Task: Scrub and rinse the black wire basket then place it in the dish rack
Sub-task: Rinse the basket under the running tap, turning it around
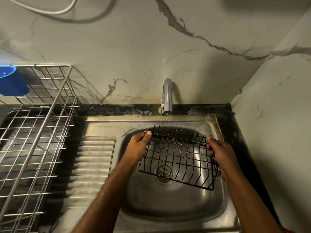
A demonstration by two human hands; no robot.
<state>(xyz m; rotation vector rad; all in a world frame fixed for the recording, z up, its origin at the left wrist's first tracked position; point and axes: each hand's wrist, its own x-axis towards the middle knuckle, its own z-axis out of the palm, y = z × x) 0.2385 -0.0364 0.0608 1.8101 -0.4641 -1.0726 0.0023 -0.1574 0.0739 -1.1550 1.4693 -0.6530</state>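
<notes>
Black wire basket (178, 157), blue cup (12, 80), seemingly grey-veined marble wall (168, 39).

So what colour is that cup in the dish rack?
Blue cup, seen in the head view.

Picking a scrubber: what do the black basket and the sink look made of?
Black wire basket: thin metal wire, apparently black-coated, with a slight sheen on the rods. Sink: looks like stainless steel, brushed grey with soft reflections and a pressed ribbed drainboard.

Two hands hold the black wire basket (178, 156) over the sink (168, 207): left hand (138, 146), right hand (220, 157). Thin water (166, 121) falls from the tap (167, 96) onto it.
</notes>
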